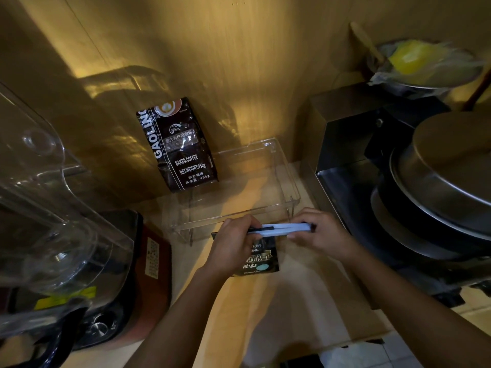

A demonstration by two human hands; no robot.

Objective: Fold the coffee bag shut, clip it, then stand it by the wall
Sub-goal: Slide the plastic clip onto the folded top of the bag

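A small black coffee bag [259,260] stands on the wooden counter near the front, its top folded over. A long white clip [281,227] lies across that folded top. My left hand [233,244] grips the bag's top and the clip's left end. My right hand [321,235] pinches the clip's right end. A larger dark coffee bag [178,144] marked GAOLING leans upright against the wall behind.
A clear plastic tray [281,179] sits just behind my hands. On the left is a blender with a clear jug [47,216]. At the right stand a steel box and stacked metal pans [438,187]. A bowl with something yellow [417,62] is at the far right.
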